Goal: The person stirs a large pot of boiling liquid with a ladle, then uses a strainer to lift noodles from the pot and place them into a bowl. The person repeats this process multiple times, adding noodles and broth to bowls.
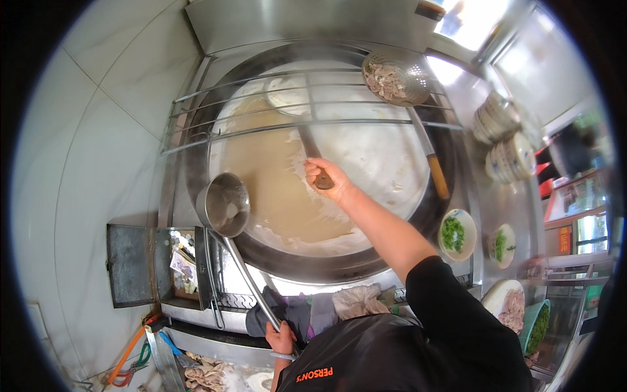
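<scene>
My right hand grips the dark wooden handle of a long utensil over a large wok of cloudy, foamy broth. The utensil's round, pale head lies at the far side, seen through the bars of a metal rack; whether it is a ladle or a skimmer I cannot tell. Close to my body, my left hand is closed around the long metal handle of a deep steel ladle. That ladle's bowl is over the wok's near left rim, with a little liquid visible inside.
A perforated strainer with sliced meat rests on the rack's right side. Bowls of chopped greens and stacked bowls line the right counter. An open metal box with cash stands left. Cloths lie along the near edge.
</scene>
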A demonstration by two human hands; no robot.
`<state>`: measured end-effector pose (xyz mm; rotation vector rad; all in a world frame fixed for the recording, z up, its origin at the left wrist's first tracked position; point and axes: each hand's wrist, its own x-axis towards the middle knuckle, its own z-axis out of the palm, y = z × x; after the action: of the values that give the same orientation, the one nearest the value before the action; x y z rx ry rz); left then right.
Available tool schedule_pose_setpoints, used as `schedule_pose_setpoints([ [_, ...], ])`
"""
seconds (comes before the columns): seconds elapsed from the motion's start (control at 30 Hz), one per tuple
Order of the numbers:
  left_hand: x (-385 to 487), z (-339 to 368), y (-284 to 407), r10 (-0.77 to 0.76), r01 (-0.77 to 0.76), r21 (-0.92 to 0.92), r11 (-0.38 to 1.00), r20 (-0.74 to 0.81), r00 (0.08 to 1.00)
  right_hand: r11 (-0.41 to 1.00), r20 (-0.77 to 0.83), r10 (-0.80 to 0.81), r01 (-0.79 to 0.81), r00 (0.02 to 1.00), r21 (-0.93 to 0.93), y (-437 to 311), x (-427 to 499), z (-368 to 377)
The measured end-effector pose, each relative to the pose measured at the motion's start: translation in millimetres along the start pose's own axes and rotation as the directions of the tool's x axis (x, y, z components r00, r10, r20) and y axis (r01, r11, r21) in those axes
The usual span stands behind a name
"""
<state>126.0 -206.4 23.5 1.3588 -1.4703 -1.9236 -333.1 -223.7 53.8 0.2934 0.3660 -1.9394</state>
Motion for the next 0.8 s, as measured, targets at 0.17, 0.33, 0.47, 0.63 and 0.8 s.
schedule_pose_setpoints([
  [0.17,-0.2,-0.5,-1.5,0.006,-0.006,0.031,1.0,-0.01,1.0,0.989,0.022,-0.124,0.126,0.992,-0.076,-35.2,-23.7,-21.6],
  [0.33,1.6,-2.2,-5.0,0.032,-0.032,0.027,0.999,0.003,0.999,0.978,-0.07,-0.181,0.172,0.981,-0.12,-63.3,-78.5,-46.2],
  [0.47,2.6,-2.7,-6.8,0.021,-0.021,0.008,1.0,0.004,1.0,0.949,-0.154,-0.242,0.2,0.958,-0.245,-67.7,-139.1,-61.3],
  [0.63,3.0,-4.1,-7.1,0.037,-0.036,-0.02,0.999,0.041,0.999,0.92,-0.274,-0.251,0.141,0.928,-0.365,-58.0,-217.7,-74.1],
  [0.8,4.8,-3.7,-7.4,0.048,-0.046,-0.028,0.999,0.052,0.997,0.892,-0.314,-0.232,0.072,0.921,-0.446,-38.9,-296.4,-86.2],
])
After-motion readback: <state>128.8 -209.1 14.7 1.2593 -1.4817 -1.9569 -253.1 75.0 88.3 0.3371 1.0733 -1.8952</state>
